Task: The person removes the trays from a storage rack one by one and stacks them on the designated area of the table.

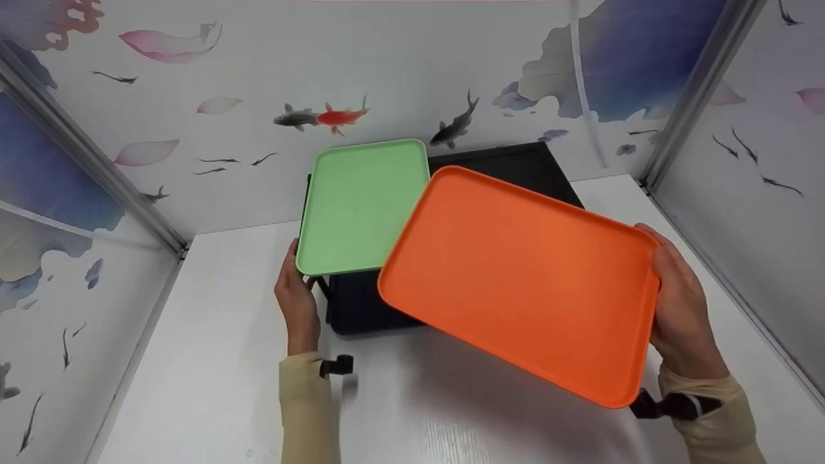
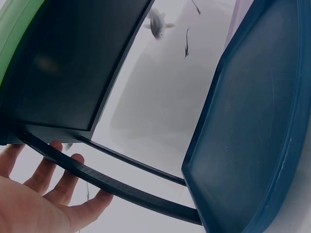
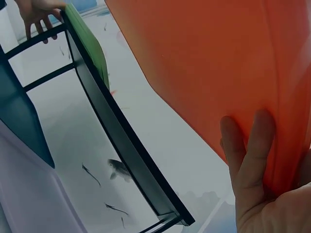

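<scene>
My right hand grips the right edge of an orange tray, held tilted above the table and partly in front of a black rack. In the right wrist view, fingers lie against its underside. A light green tray lies on the left part of the rack's top. My left hand is beside that tray's near left corner. Its spread fingers touch the rack's curved side bar in the left wrist view; the thumb is hidden there.
Under the rack's top is a blue tray, with a pale lilac surface beside it in the right wrist view. The rack stands on a white table against the back wall. Printed side walls enclose it left and right.
</scene>
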### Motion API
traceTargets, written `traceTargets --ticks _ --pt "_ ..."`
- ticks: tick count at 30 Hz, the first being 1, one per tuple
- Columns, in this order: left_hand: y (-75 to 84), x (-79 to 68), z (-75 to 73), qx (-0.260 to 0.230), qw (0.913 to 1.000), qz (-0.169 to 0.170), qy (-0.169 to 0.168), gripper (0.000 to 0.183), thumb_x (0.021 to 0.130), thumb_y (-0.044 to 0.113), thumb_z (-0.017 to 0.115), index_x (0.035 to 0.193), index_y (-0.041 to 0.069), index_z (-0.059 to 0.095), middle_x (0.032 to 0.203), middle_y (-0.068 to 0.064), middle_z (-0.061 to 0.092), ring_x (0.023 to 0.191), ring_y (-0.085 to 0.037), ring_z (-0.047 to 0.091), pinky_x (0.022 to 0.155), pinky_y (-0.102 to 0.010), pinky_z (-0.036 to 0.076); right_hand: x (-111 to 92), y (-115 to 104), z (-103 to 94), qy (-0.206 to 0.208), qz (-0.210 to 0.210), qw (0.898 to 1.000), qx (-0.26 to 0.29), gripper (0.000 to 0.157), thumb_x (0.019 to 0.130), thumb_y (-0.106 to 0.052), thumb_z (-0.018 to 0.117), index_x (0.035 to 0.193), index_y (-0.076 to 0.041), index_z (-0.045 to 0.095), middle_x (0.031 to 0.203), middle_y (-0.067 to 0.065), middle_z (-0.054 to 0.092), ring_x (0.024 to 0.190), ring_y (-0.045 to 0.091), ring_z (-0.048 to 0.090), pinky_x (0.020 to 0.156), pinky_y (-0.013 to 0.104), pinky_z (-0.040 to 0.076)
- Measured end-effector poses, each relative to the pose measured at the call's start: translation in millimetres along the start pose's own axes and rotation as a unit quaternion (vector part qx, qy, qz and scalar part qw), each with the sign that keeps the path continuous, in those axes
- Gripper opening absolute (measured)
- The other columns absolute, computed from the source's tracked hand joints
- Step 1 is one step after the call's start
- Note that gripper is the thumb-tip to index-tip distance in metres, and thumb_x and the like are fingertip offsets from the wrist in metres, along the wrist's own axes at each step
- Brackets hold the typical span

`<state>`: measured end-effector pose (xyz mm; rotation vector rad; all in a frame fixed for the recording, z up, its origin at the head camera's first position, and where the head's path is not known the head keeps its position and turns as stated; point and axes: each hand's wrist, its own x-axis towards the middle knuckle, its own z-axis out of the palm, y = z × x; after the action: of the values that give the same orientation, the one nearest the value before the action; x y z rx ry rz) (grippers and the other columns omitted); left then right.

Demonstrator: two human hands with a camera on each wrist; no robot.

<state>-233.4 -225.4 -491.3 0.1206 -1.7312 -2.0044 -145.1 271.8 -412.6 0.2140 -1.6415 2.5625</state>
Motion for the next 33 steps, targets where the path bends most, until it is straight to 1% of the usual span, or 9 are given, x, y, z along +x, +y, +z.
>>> traceTargets --ticks 5,13,21,26,33 --pt "-0.5 -0.4 -0.9 0.006 1.0000 0.002 0.000 0.054 0.110 0.047 0.038 0.154 0.018 0.049 0.157 0.003 0.049 0.145 -0.014 0.043 0.113 -0.051 0.040 0 0 0.4 -0.006 0.004 1.000 -0.020 0.055 0.111 -0.033 0.041 0.162 -0.017 0.027 0.145 0.007 0.043 0.113 0.018 0.062 0.086 0.034 0.060" --pt "-1.2 -0.8 -1.6 -0.004 0.9999 0.010 0.003 0.051 0.111 0.046 0.039 0.152 0.019 0.051 0.155 0.002 0.051 0.143 -0.013 0.045 0.112 -0.050 0.042 -1 0 0.1 -0.008 0.023 0.998 -0.051 0.055 0.111 -0.036 0.041 0.162 -0.020 0.029 0.141 0.007 0.046 0.106 0.017 0.065 0.082 0.034 0.061" --pt "-1.8 -2.8 -1.4 0.002 0.9999 0.011 -0.003 0.050 0.111 0.044 0.037 0.153 0.020 0.050 0.156 0.003 0.050 0.143 -0.013 0.045 0.112 -0.050 0.041 -3 4 0.9 -0.014 0.029 0.998 -0.050 0.054 0.111 -0.035 0.042 0.161 -0.019 0.030 0.139 0.006 0.050 0.107 0.016 0.066 0.085 0.031 0.061" --pt "-1.3 -1.9 -1.2 0.003 0.9998 0.020 -0.007 0.050 0.111 0.045 0.038 0.153 0.021 0.050 0.155 0.004 0.051 0.144 -0.012 0.045 0.114 -0.047 0.041 -4 7 1.5 -0.018 0.031 0.997 -0.065 0.055 0.111 -0.036 0.041 0.161 -0.018 0.030 0.139 0.006 0.051 0.107 0.016 0.066 0.084 0.031 0.061" --pt "-1.8 -1.5 -1.8 -0.003 0.9997 0.021 -0.013 0.050 0.111 0.045 0.038 0.153 0.020 0.049 0.156 0.004 0.050 0.144 -0.011 0.044 0.116 -0.047 0.037 -6 12 0.9 -0.026 0.031 0.996 -0.086 0.056 0.111 -0.037 0.039 0.162 -0.017 0.029 0.140 0.006 0.052 0.107 0.015 0.066 0.085 0.031 0.061"
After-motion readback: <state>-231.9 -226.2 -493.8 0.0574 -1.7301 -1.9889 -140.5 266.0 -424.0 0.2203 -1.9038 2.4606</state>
